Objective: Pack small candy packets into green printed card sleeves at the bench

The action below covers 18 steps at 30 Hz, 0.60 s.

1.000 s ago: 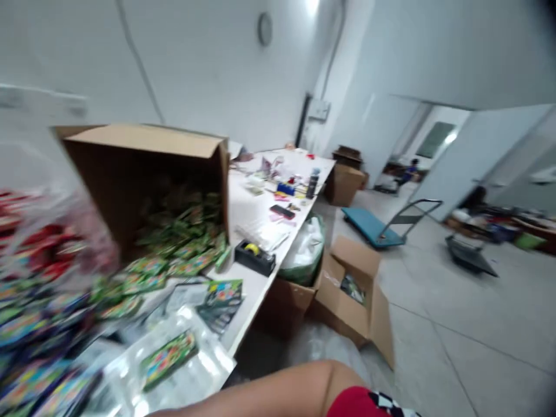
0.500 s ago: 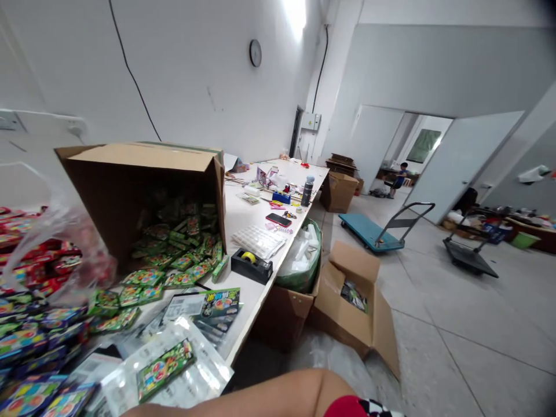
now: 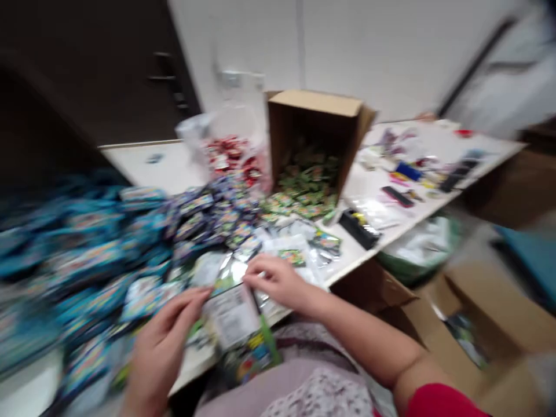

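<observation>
Blurred by motion, a printed plastic packaging bag with a white label and green and dark artwork hangs over the table's front edge, near my lap. My left hand pinches its upper left corner between thumb and fingers. At the upper right corner, my right hand has its fingertips closed on the edge. Just behind the right hand, a small green packet lies on a clear bag among other flat bags. Blue packets are heaped at the left, with dark purple packets beyond.
A cardboard box on its side spills green packets. Left of it stands a clear bag of red packets. A black tape dispenser sits by the table edge. Below on the right is an open carton.
The view has swung left and down, bringing the door and blue heap into sight. Both hands now appear, gripping the printed bag; earlier only a forearm showed.
</observation>
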{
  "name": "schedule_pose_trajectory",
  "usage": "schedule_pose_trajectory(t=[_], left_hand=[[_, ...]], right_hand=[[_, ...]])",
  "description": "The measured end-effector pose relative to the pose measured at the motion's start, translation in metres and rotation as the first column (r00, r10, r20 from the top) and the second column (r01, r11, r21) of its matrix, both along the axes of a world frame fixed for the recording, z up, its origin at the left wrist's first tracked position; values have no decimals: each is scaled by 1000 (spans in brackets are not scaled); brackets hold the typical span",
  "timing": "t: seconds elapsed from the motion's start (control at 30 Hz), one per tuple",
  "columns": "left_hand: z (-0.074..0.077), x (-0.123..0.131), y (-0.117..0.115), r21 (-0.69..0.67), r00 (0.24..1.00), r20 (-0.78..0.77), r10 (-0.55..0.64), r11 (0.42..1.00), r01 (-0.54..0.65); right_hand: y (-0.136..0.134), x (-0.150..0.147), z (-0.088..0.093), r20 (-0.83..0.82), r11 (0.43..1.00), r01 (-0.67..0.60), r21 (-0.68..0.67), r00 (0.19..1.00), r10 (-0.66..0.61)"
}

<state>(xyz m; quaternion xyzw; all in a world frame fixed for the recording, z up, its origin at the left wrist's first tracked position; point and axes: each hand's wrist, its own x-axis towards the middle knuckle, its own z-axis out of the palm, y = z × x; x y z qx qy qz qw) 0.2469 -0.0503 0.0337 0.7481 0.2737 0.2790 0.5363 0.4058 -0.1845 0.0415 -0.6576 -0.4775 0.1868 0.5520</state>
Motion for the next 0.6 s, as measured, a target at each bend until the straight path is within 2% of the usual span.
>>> schedule_pose_trajectory(t=[0.07,0.1,0.17,0.2,0.27,0.33,0.4,0.47,0.6], left_hand=[[-5,-15,5,-28,1000,19,15,999,-14],[-6,-18,7,-57,999,47,25,998,-22],[-4,-21,9,-165,995,96,24,986,-8],[-1,-21,9,-206,993,113,20,979,4],[5,-23,7,-214,990,138,-13,976,43],[10,-25,6,-149,982,172,-75,984,101],[13,-25,5,-107,970,213,-120,984,145],[14,-23,5,-129,967,229,-113,981,145],[16,-12,4,-206,984,178,-19,977,56]], right_hand=[[4,-1,-3,-73,1000,-1,26,997,3],[7,-1,-5,-184,1000,-16,8,983,17],[12,-4,-7,-342,996,-85,-26,937,71],[12,-6,-7,-360,993,-113,-39,928,92],[10,-8,-3,-256,986,-154,-59,957,134],[7,-9,4,-90,980,-185,-80,980,177],[5,-8,10,5,968,-230,-101,973,231],[7,-6,15,17,962,-244,-125,969,248],[19,-4,21,-116,951,-243,-193,968,224]])
